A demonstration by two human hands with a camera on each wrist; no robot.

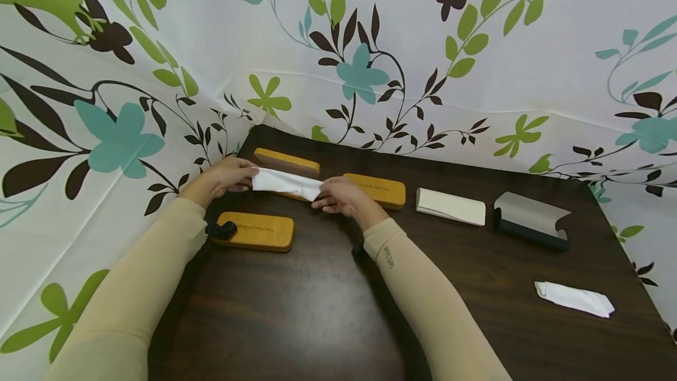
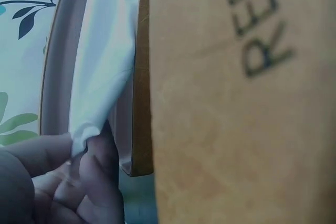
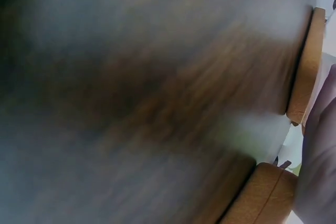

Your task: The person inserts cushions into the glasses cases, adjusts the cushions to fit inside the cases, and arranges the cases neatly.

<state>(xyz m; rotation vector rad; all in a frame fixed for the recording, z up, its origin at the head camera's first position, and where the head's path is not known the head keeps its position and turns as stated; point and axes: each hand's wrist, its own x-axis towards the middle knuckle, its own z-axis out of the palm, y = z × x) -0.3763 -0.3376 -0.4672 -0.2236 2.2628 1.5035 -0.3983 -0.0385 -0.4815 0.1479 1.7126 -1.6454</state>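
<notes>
A folded white cloth [image 1: 285, 183] is stretched between both hands above an open tan case, whose raised lid [image 1: 288, 160] shows behind it. My left hand [image 1: 230, 174] pinches the cloth's left end between thumb and fingers, as the left wrist view also shows of the cloth [image 2: 105, 51]. At the other end my right hand [image 1: 341, 196] grips it. Much of the open case's lower half is hidden beneath the cloth. A closed tan case with lettering [image 1: 264, 231] lies just in front of the left hand. Behind the right hand sits another closed tan case [image 1: 381, 190].
Farther right on the dark table [image 1: 317, 310] are a cream folded case [image 1: 449, 207] and an open dark case with grey lining [image 1: 531, 216]. A second folded white cloth [image 1: 573, 298] lies near the right edge. Patterned fabric [image 1: 423, 46] hangs behind and at the left.
</notes>
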